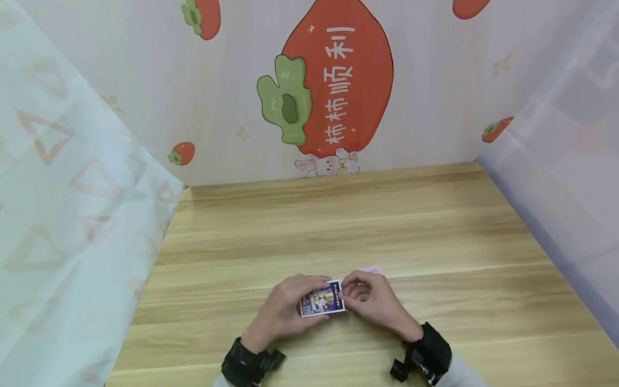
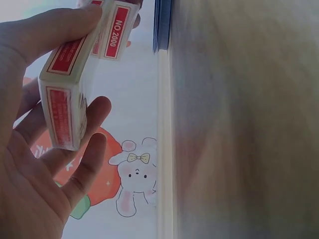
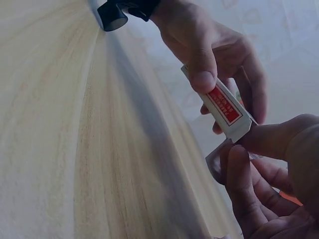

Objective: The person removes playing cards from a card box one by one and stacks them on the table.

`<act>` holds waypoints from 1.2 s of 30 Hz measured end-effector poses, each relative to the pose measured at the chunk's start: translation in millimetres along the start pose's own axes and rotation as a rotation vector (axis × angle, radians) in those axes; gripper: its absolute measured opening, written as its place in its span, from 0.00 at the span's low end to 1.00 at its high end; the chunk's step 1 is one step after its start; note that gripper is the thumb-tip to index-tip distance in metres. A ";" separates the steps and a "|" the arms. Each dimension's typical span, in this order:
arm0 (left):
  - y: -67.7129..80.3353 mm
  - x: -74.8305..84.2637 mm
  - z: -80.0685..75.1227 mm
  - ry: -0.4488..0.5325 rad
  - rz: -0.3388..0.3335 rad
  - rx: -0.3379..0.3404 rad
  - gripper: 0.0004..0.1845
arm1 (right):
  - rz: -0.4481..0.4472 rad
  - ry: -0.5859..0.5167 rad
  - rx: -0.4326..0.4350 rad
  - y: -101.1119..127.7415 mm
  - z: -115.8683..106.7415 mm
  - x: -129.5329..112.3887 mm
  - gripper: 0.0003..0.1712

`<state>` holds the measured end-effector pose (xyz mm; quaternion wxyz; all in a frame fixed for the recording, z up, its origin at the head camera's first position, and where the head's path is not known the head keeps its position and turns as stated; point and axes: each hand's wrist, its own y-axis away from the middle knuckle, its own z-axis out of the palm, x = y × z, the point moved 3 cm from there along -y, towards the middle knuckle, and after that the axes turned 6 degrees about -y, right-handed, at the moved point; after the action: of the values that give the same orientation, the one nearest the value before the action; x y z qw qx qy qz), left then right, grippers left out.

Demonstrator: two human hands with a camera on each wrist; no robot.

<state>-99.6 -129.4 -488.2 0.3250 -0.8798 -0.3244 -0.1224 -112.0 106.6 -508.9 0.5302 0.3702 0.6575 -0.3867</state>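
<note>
The left hand (image 1: 282,312) clasps a small white cardboard card box with red side labels and a colourful printed face (image 1: 322,301), thumb on one long edge, fingers curled under the other. The right hand (image 1: 374,298) pinches at the box's right end, where a flap or film seems to sit; which, I cannot tell. The box hovers just above the near edge of the light wooden table (image 1: 338,226), between both hands. It looks light, stiff, smooth, somewhat slippery, best held by its long edges. Its long axis runs left to right, face up.
</note>
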 end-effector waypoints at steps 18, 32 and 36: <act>0.8 -1.8 -5.1 -0.056 -0.042 0.041 0.39 | 0.292 -0.161 0.027 0.5 -19.8 0.0 0.19; 0.7 -5.4 -6.6 -0.126 -0.069 0.082 0.41 | 0.188 -0.276 -0.024 -1.3 -64.2 -0.4 0.27; 1.2 -7.4 -5.0 -0.126 -0.080 0.083 0.40 | 0.180 -0.269 0.051 -0.3 -77.8 2.0 0.23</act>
<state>-104.4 -136.9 -488.2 0.3350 -0.8580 -0.3838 -0.0663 -144.6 176.6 -500.0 0.6364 0.3861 0.5347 -0.4001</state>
